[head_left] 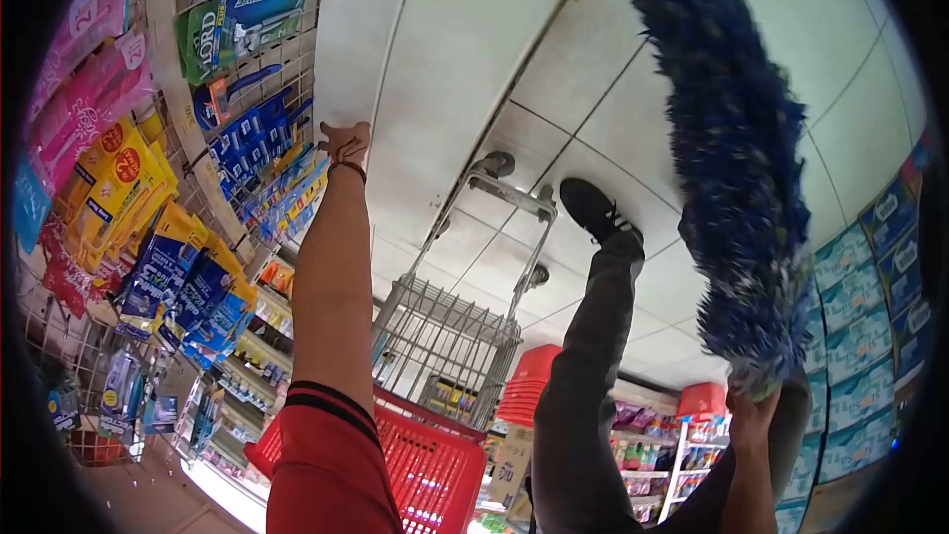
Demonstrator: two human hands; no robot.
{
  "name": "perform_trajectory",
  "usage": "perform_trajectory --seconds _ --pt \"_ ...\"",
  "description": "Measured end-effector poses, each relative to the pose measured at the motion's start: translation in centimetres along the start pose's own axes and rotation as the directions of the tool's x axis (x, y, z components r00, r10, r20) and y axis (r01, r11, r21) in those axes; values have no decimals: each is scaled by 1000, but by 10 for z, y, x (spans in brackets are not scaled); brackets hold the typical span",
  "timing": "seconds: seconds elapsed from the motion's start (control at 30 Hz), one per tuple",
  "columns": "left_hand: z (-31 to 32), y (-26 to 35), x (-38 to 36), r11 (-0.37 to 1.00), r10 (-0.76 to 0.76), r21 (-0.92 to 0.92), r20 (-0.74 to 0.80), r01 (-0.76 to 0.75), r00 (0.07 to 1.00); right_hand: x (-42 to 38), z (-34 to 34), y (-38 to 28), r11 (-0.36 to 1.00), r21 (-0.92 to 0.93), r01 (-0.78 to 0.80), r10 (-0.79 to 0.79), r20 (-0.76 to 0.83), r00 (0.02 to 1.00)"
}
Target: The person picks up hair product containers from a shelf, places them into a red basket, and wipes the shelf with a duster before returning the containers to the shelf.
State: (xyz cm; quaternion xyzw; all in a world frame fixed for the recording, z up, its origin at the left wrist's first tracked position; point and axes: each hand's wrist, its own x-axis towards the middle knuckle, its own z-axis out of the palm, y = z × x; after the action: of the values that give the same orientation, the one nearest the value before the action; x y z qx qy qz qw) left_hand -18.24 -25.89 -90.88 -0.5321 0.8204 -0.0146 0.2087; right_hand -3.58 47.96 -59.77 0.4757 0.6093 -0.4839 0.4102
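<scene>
My left hand (346, 141), at the end of a bare forearm with a red, black-striped sleeve (331, 445), is beside the hanging blue packets (252, 138) on the wire rack. Its fingers look parted, and I see nothing held in them. A dark band circles the wrist. At the lower right, my right hand (753, 413) is closed around the lower end of a long, fluffy blue duster (741, 178). The duster stretches up to the top of the view over the pale tiled floor (583, 89).
A wire cart (445, 336) with a red basket (425, 465) stands in the middle. Beside it are a leg with a black shoe (590, 210) and stacked red baskets (534, 376). Yellow packs (119, 183) hang at left; teal boxes (858, 346) are piled at right.
</scene>
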Motion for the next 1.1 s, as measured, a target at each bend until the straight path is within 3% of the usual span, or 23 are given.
perform_trajectory --seconds 0.07,0.13,0.2,0.23,0.27,0.33,0.37,0.43,0.47,0.5,0.6,0.67,0.7,0.73,0.77,0.8,0.83,0.87,0.9,0.93,1.0,1.1 --pt "1 -11 10 948 -114 -264 246 179 963 -1 8 -16 998 55 13 -11 -32 999" --pt "12 -24 17 965 -90 -218 239 144 967 2 12 -21 994 108 5 1 -60 998" --pt "46 -69 55 969 179 149 128 -197 975 0 14 -21 995 97 -6 11 -45 999" --pt "44 -59 31 947 223 237 2 -217 975 1 22 -29 994 111 -8 12 -37 999" --pt "32 -48 10 946 226 238 2 -220 974 3 26 -30 994 113 -9 13 -39 999" --pt "16 -28 -30 852 415 339 28 -399 909 4 30 -29 999 25 40 -41 31 999" --pt "16 -22 -46 858 470 257 -40 -446 882 1 45 -32 997 74 1 7 -104 995" --pt "6 4 -86 840 538 94 -28 -534 842 2 52 -39 999 45 12 -12 -16 1000" --pt "-1 9 -105 814 580 40 2 -580 815 -5 70 -38 996 89 6 4 -104 995" --pt "-15 21 -126 805 590 60 30 -591 807 -11 84 -62 996 78 -38 37 7 999" --pt "-63 68 -206 815 469 -507 295 -279 833 -12 102 -61 1000 -7 25 -24 55 998" --pt "-106 91 -263 752 446 -653 402 -91 800 1 98 -36 983 -64 169 -164 71 984" --pt "-145 102 -298 665 484 -742 514 85 708 6 98 -28 966 -54 252 -248 72 966" --pt "-176 106 -328 584 533 -795 528 165 661 7 97 -25 942 -41 332 -328 71 942" --pt "-197 104 -354 496 561 -825 542 270 626 7 98 -28 935 -16 356 -354 64 933" --pt "-240 105 -384 522 574 -801 584 294 574 3 99 -34 926 12 377 -377 57 924" --pt "-265 100 -410 432 603 -820 572 375 557 3 94 -41 964 -33 264 -259 106 960" --pt "-293 90 -430 346 684 -831 541 435 489 3 91 -51 952 -8 306 -303 111 946" --pt "-325 90 -466 168 712 -848 457 502 533 3 90 -64 964 27 263 -264 122 957" --pt "-345 72 -480 154 734 -824 464 545 495 -1 87 -80 974 58 219 -225 142 964" --pt "-391 53 -525 -12 767 -780 394 625 507 -11 74 -110 949 130 286 -307 183 934" --pt "-455 12 -573 -145 842 -644 318 751 435 -40 65 -141 942 311 124 -224 310 924"
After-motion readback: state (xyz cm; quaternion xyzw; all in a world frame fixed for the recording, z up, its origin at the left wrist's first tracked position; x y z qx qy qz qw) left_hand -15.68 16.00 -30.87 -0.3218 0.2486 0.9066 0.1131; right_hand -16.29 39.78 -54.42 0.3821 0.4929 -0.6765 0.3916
